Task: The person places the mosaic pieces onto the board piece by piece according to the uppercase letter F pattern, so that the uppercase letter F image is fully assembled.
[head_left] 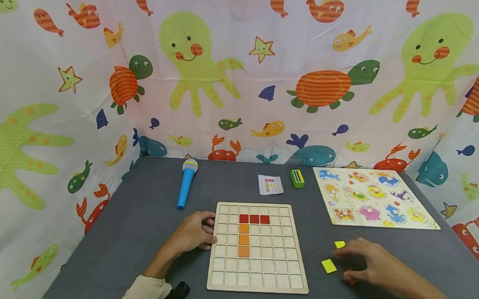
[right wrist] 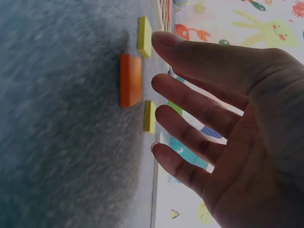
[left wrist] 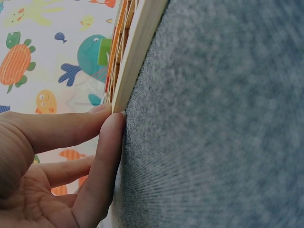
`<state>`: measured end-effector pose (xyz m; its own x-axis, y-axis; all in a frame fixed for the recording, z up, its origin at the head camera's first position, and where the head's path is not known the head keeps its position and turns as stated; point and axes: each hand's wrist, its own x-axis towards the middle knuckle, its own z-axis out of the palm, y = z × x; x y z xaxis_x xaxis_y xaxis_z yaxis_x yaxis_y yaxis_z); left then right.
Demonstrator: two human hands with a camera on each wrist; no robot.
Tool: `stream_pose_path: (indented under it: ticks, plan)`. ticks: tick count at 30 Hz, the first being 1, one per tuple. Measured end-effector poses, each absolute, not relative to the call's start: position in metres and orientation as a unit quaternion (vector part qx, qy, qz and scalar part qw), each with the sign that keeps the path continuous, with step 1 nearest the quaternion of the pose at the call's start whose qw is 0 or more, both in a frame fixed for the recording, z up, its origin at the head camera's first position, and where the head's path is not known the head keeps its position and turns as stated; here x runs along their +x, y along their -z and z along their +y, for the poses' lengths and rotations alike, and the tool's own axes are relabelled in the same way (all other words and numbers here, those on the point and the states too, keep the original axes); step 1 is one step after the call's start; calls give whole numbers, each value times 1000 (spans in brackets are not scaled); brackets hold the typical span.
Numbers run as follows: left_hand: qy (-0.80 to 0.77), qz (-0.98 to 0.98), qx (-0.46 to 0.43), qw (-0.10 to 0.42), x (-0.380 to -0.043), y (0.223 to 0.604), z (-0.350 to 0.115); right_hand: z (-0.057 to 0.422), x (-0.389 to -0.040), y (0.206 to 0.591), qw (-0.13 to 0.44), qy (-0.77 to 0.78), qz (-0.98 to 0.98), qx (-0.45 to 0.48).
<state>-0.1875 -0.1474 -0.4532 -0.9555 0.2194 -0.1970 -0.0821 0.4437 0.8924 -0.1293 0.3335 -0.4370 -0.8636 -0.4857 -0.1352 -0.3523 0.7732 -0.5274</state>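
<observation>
My left hand (head_left: 195, 231) pinches the left edge of a wooden grid board (head_left: 272, 271); in the left wrist view its thumb and a finger meet at the edge (left wrist: 124, 90). Red tiles (head_left: 254, 219) line one row of the grid, and orange tiles (head_left: 244, 240) run down a column below them. To the board's right, my right hand (head_left: 372, 262) hovers over a loose orange tile (right wrist: 130, 80), thumb and fingers spread apart with nothing between them. Two yellow tiles (head_left: 328, 266) lie beside that hand, one partly behind its fingertips in the head view.
Behind the board lie a small pattern card (head_left: 271, 185) and a green box with coloured stripes (head_left: 297, 179). A blue toy microphone (head_left: 186, 185) is at the back left. A sea-animal puzzle board (head_left: 374, 198) lies back right. A printed curtain (head_left: 242, 79) surrounds the grey table (head_left: 113, 250).
</observation>
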Motion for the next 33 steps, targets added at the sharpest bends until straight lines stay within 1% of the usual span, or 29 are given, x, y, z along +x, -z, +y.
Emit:
stream_pose_path:
  ticks: [7, 13, 22, 33]
  plan:
    - [-525, 838, 39, 145, -187, 452, -147, 344, -126, 441, 171, 254, 932, -195]
    - [-527, 836, 40, 146, -187, 452, -147, 349, -123, 443, 184, 257, 930, -187]
    - [-527, 837, 42, 143, -186, 451, -147, 354, -120, 447, 164, 250, 929, -219]
    - [-529, 836, 44, 143, -185, 451, -147, 354, -122, 448, 153, 227, 934, -229]
